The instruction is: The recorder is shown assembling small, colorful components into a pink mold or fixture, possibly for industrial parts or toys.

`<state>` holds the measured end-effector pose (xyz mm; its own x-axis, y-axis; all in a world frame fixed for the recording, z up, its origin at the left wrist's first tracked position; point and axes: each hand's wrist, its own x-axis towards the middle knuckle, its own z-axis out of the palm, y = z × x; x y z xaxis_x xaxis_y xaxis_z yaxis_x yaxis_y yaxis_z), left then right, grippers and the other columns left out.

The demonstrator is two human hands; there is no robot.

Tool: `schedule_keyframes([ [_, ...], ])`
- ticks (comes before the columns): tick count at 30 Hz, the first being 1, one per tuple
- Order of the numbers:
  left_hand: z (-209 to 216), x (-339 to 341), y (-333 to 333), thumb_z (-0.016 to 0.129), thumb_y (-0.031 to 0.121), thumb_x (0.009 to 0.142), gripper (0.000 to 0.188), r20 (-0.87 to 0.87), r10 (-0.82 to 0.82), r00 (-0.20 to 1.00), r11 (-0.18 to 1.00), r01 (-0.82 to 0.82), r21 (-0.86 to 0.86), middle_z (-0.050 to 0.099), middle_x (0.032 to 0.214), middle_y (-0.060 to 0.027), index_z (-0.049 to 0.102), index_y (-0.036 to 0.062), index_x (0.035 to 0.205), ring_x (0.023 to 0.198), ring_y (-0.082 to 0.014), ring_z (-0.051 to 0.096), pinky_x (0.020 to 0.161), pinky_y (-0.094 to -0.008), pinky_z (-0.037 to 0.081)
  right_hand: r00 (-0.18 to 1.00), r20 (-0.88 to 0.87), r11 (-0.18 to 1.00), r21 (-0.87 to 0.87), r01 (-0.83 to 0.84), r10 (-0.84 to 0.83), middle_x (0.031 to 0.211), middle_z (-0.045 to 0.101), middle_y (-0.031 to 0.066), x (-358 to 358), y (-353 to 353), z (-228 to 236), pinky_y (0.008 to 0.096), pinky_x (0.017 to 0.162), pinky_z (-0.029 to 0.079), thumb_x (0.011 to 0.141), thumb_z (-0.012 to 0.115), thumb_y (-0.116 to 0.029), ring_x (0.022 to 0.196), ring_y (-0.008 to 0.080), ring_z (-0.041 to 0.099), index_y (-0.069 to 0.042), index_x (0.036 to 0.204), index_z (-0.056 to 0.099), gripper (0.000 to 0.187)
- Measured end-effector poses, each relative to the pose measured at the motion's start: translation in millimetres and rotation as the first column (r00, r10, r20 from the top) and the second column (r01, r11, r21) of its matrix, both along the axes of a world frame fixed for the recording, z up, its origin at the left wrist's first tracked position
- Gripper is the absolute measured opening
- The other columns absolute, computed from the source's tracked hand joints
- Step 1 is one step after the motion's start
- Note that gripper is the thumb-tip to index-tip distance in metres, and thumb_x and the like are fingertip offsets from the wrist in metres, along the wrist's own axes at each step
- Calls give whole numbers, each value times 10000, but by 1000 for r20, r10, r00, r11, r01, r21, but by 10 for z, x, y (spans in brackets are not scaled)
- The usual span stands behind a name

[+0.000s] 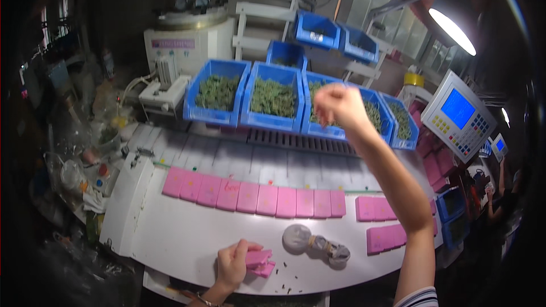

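Observation:
My left hand (232, 262) is closed around a pink rubber mould (260, 262) near the table's front edge; its halves look parted. Raised over the middle blue bins, my right hand (340, 105) has curled fingers, and whatever they may hold is too small to make out. Below it, a blue bin (327, 131) of small green pieces is partly hidden by the hand. To the right of the held mould lies a grey-white cloth pouch (297, 239), tied in the middle. Small dark bits are scattered between them.
A row of pink moulds (248, 196) crosses the white table (187, 230). More pink moulds (387, 239) lie right. Blue bins (272, 122) stand behind, beside a white machine (193, 51). A control panel (458, 115) and lit lamp (453, 31) are at right; a co-worker's arm (501, 176) shows beyond.

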<state>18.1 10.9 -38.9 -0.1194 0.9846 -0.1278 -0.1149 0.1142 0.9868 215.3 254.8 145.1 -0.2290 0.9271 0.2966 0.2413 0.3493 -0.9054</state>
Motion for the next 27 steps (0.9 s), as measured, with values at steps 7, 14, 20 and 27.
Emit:
schedule_keyframes([
  [7,-187,-135,-48,256,479,977,600,-137,-61,989,997,68,41,633,1038,-164,540,-16,1161,884,-246,646,771,-332,541,983,-80,949,283,-136,164,791,639,110,-600,316,43,283,574,508,829,552,-73,641,174,606,30,940,614,163],
  [14,40,18,64,182,493,980,663,391,152,908,970,-61,-235,665,901,-127,574,-39,1028,812,-172,633,746,-272,502,636,382,708,-73,-702,670,1060,594,152,-434,-1752,-1117,390,720,507,831,623,-130,871,327,618,-43,1135,575,320],
  [20,35,208,185,190,424,993,562,103,98,990,977,-115,179,566,1060,-151,491,-38,1102,1016,-211,535,958,-336,389,751,513,861,45,-506,415,821,531,134,-359,-1854,-1114,388,534,478,805,632,-122,634,321,575,-21,844,555,132],
  [27,-103,308,82,513,52,870,375,-135,68,989,932,-15,362,509,1183,-183,437,-21,1230,1063,-310,526,921,-352,403,867,347,934,-143,-327,357,753,579,153,-368,-1721,-1370,356,580,464,859,562,-99,644,307,590,7,994,609,178],
])
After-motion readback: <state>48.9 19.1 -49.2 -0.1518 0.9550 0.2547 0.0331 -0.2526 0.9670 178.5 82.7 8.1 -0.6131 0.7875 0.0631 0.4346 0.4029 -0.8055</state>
